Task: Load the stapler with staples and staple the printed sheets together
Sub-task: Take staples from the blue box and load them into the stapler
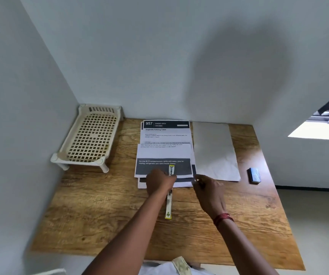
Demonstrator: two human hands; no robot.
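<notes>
Though near the right hand [209,192], blue box [254,175] apart.

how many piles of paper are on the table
2: the printed sheets centre back, partly under the stapler; a blank white sheet beside them on the right. More sheets may hide within the printed pile.

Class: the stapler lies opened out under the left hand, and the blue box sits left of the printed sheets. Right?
No: the head view shows the blue box right of the printed sheets. The stapler does lie opened out under the left hand.
</notes>
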